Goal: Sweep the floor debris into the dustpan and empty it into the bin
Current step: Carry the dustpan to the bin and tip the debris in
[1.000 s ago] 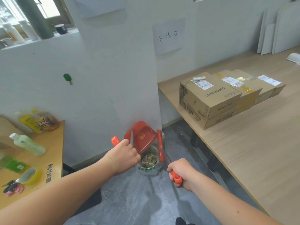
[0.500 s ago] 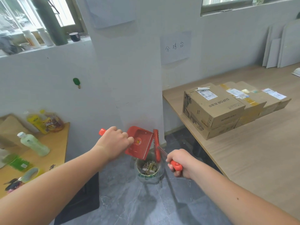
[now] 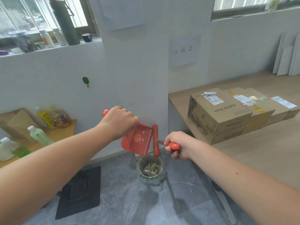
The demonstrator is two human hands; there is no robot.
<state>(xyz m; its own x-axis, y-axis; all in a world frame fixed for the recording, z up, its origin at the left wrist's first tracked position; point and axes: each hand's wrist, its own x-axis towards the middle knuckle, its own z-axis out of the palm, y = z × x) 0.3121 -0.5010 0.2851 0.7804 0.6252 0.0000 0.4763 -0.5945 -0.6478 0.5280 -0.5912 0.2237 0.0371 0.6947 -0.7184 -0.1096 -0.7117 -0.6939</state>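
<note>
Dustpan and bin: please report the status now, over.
Left hand grips dustpan, tipped over bin. Right hand grips brush at the pan's edge. Debris in bin. Nothing in the way.

Tilted red dustpan [image 3: 139, 140] over bin [image 3: 150, 169] (debris-filled)

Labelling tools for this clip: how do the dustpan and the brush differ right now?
The dustpan is a broad flat scoop; the brush is a narrow bar with dark bristles. The left hand grips the dustpan, tipped over the bin; the right hand holds the brush upright against its lip. Both are red plastic.
</note>
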